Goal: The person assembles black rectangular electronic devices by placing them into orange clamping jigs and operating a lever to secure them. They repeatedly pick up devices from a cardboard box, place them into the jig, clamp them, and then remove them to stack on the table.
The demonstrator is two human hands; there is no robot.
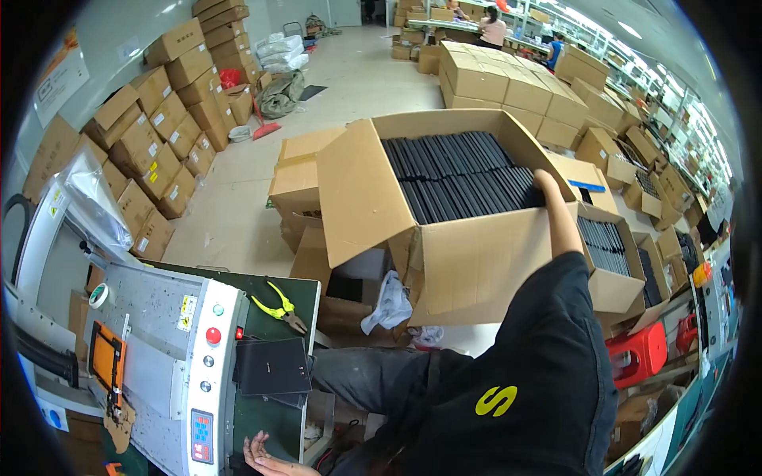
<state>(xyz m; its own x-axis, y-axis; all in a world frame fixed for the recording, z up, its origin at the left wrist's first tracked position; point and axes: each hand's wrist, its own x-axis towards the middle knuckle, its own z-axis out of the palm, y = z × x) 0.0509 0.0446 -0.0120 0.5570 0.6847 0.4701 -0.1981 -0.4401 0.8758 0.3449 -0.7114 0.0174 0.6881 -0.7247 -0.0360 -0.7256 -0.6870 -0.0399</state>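
Observation:
My right hand (546,182) reaches over the side of an open cardboard box (496,258), at the right end of the rows of thin black panels (468,190) standing on edge inside. Its fingers are mostly hidden, so its grip cannot be made out. Low in the view, my left hand (270,458) holds nothing, fingers apart, at the edge of the dark green worktop (266,428). Beyond it lies a small stack of flat black panels (274,366), beside a white machine (208,381) with buttons and a small display.
Yellow-handled pliers (278,305) lie behind the black panels on the worktop. A roll of tape (98,296) rests on the machine. Stacked cartons (159,119) line the left wall. A red stool (637,355) stands at right, near another box of panels (603,242). Other people (493,32) sit far off.

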